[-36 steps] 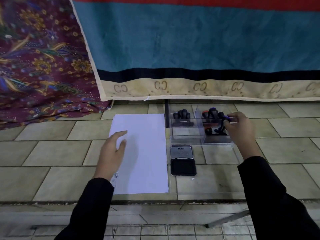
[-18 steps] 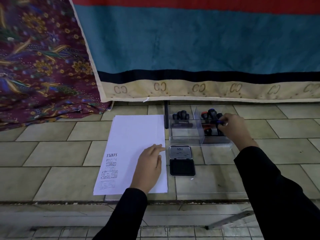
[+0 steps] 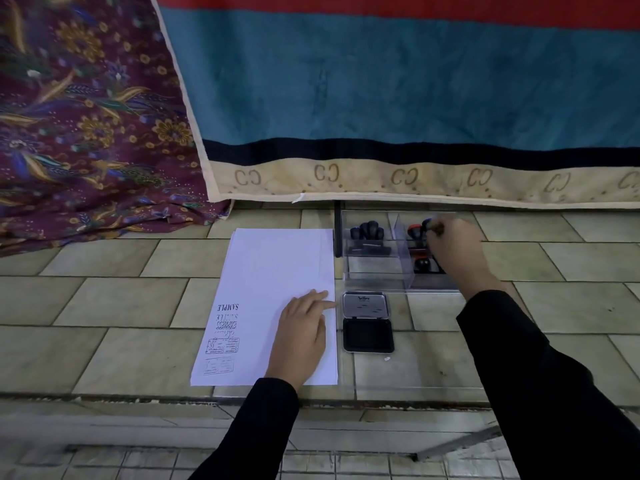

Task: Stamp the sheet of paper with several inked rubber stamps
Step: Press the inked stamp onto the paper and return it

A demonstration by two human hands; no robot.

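Observation:
A white sheet of paper (image 3: 273, 289) lies on the tiled ledge, with several black stamp prints in its near-left corner. My left hand (image 3: 303, 332) rests flat on the sheet's near-right part, fingers apart. An open black ink pad (image 3: 367, 322) lies just right of the paper. Behind it stands a clear two-part box (image 3: 377, 271): black-handled stamps (image 3: 367, 235) in the left part, red-and-black stamps (image 3: 417, 232) in the right. My right hand (image 3: 453, 251) reaches into the right part, fingertips pinched on a dark stamp handle (image 3: 427, 225).
A teal, red and cream cloth (image 3: 398, 98) hangs right behind the box. A purple floral cloth (image 3: 86, 116) drapes at the back left. The ledge's front edge (image 3: 242, 398) drops to a lower tiled step. A clear acrylic sheet (image 3: 415, 368) lies under the pad.
My left hand slid from the sheet's left edge to its near-right part, uncovering the printed stamps. My right hand stayed in the box's right part, shifting slightly back onto a stamp handle.

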